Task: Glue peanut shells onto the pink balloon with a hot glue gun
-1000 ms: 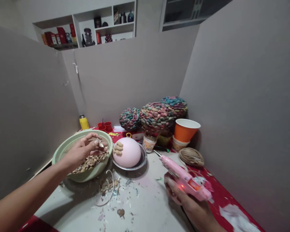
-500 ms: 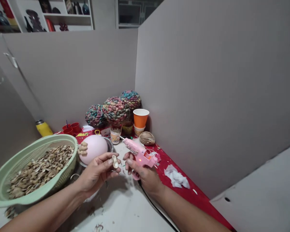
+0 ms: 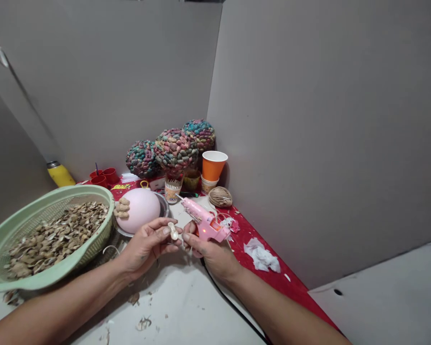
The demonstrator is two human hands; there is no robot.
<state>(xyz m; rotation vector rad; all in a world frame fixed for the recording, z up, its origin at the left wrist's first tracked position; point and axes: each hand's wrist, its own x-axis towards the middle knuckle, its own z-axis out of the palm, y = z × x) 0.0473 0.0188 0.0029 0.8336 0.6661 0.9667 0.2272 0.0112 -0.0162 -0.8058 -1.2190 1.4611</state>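
Pinched in the fingers of my left hand point(image 3: 147, 243) is a half peanut shell point(image 3: 173, 232), its pale hollow side facing me. My right hand point(image 3: 210, 249) grips a pink glue gun point(image 3: 205, 220) by its handle; an orange light glows on its side and its nozzle points up and left. The fingertips of both hands are close together, near the shell. Left of them a pale pink balloon point(image 3: 140, 211) rests in a grey bowl point(image 3: 163, 203). Several peanut shells point(image 3: 122, 208) are stuck to the balloon's left side.
A green basket point(image 3: 89, 256) of peanut shells stands at the left. Behind are colourful shell-covered balls point(image 3: 175, 148), an orange cup point(image 3: 213, 165), a twine ball point(image 3: 220, 196), red cups point(image 3: 110, 176) and a yellow bottle point(image 3: 61, 174). Crumpled tissue point(image 3: 261, 254) lies right. Grey panels enclose the table.
My view has tipped downward, and the shelves have left the frame. The hands have come closer together, with the shell turned slightly. Both still hold the same things.
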